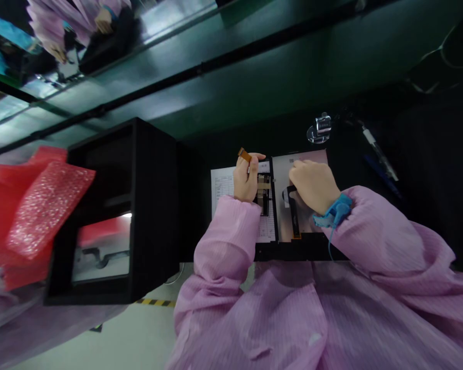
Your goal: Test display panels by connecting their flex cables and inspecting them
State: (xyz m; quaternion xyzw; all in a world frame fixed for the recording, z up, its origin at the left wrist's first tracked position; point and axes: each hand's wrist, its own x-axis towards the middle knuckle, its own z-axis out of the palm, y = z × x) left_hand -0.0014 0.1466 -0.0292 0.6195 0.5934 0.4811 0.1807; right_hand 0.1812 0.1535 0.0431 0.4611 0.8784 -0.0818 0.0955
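My left hand [247,177] pinches a small orange-brown flex cable [244,154] between thumb and fingers, with the index finger stretched out. It is over a printed paper form [223,183] and the dark frame of a device [265,208] with tan strips inside. To the right lies a flat grey panel [285,222], its edge along the dark frame. A black flex strip [294,216] runs down the panel. My right hand [312,184], with a blue wrist strap [334,210], is closed over the panel's upper part; its fingertips are hidden.
A black open-fronted box [154,216] stands at left with a flat panel inside, beside red bubble wrap [50,208]. Behind my hands are a clear round-based holder [320,128] and a pen [378,152]. A co-worker's hands [103,20] show across the bench.
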